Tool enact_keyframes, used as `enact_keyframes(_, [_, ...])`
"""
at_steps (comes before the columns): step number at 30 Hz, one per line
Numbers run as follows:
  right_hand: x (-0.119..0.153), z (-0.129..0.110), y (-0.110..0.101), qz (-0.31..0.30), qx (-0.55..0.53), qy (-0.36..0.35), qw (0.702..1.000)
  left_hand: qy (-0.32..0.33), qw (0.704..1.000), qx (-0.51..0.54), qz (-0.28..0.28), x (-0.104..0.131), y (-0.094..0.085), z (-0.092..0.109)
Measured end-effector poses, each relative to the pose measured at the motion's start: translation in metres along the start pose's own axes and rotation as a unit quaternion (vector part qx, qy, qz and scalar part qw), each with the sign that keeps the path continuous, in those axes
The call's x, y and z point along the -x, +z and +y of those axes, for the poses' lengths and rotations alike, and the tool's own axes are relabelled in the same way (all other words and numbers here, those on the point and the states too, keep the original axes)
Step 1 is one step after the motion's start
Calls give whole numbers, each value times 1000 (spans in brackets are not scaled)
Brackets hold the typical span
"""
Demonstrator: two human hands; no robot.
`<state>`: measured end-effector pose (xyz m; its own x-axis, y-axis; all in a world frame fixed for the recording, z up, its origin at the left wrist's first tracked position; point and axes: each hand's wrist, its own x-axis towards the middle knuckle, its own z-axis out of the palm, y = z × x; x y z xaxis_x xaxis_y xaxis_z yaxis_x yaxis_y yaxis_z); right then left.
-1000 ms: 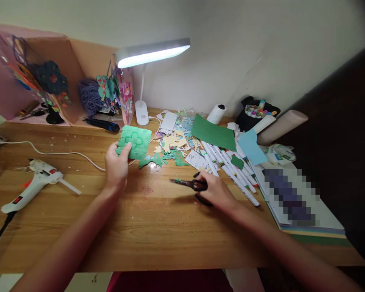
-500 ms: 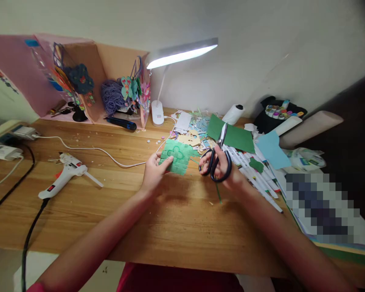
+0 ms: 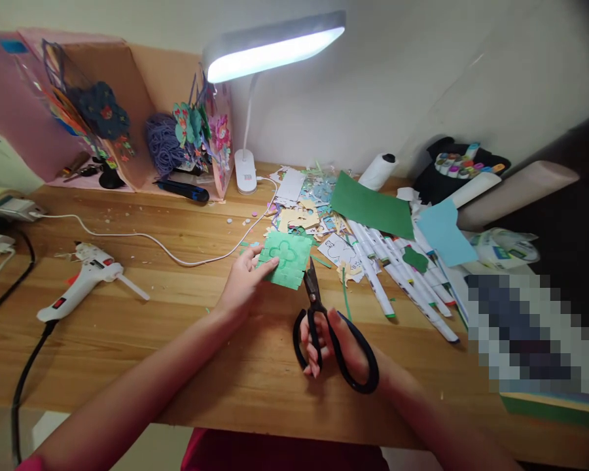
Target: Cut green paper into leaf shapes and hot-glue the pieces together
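Pinched between the thumb and fingers of my left hand (image 3: 243, 278) is a small green paper (image 3: 290, 256). A flower-like outline is drawn on it, and its edges are notched with short cuts. My right hand (image 3: 336, 343) is closed on the black handles of a pair of scissors (image 3: 314, 297). The scissor blades point up at the paper's lower right edge; whether they touch it I cannot tell. A thin green strip (image 3: 345, 294) lies just to the right of the blades, near a white paper with drawn lines (image 3: 341, 252).
A heap of paper scraps (image 3: 299, 212) lies behind the hands, under a lit lamp (image 3: 279, 49). Several markers (image 3: 407, 278) and a dark green sheet (image 3: 370, 206) are at right. A glue gun (image 3: 86, 278) and a white cable (image 3: 177, 258) lie at left.
My right hand has brought the scissors down and closer to the green paper, and the handles have spread apart. The left hand still holds the paper. The view has shifted slightly.
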<state>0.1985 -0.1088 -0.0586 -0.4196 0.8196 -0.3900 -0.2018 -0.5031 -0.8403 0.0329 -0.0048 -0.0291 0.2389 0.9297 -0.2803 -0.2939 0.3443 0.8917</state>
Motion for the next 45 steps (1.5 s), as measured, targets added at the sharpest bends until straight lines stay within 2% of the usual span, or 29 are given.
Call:
enact_keyframes(5, [9,9,2,10,15,-24,1000,-22,1000,-18,-1,5,4,0])
enact_keyframes(14, [17,-9,4,-6,58,-31,998,-25,996,-69,-44,4,-2,12])
enact_keyframes(21, [19,-9,4,-26,64,-31,997,-8,996,-76,-57,4,-4,16])
enact_keyframes(29, [12,8,0,20,26,-39,999,-14,995,-82,-49,5,-2,11])
enact_keyframes(40, [13,6,6,63,61,-45,995,-15,996,-77,-34,5,-1,11])
enact_keyframes(45, [15,7,6,42,56,-56,996,-10,996,-83,-43,5,-2,12])
